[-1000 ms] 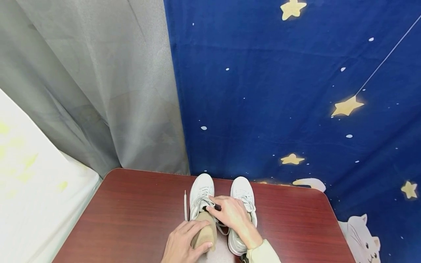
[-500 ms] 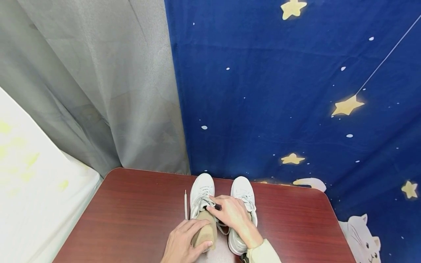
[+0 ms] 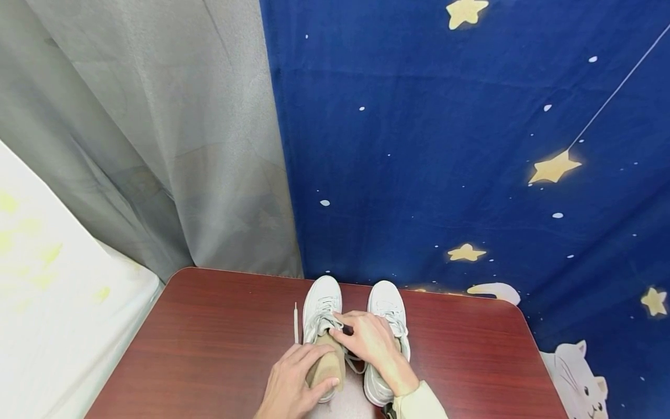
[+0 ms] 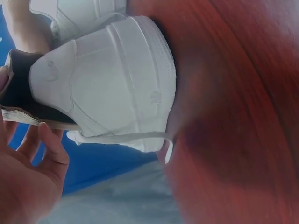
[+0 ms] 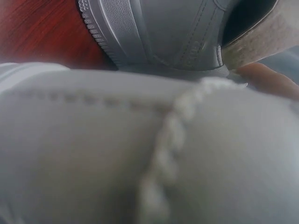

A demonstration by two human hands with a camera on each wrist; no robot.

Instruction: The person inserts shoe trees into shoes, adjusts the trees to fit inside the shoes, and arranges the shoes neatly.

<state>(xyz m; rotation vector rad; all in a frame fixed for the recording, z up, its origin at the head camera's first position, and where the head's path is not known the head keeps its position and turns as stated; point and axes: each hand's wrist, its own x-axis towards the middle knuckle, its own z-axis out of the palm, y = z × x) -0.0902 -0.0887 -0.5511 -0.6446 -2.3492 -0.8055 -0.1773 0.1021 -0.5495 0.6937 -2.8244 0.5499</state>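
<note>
A white sneaker (image 3: 321, 293) stands at the left of a pair, toe toward the far table edge. In its opening sits a tan, hollow, stiff-looking insert (image 3: 331, 358), dark inside in the left wrist view. My left hand (image 3: 294, 379) grips this insert near the heel, thumb on one side and fingers on the other. From the right, my right hand (image 3: 369, 342) reaches across and pinches the left sneaker's tongue (image 3: 323, 327), beside the laces. Its forearm crosses over the second white sneaker (image 3: 385, 295), partly covering it. A loose lace end (image 3: 295, 323) lies left of the left sneaker.
Both shoes stand on a dark red wooden table (image 3: 225, 337) with rounded far corners. Behind it hang a grey curtain (image 3: 225, 174) and a blue star-print cloth (image 3: 419, 145). White cloth (image 3: 63, 302) drapes at the left.
My left hand has shifted slightly with the tan insert, which now sits flatter, and more of the left sneaker's heel shows. The right hand has stayed in place.
</note>
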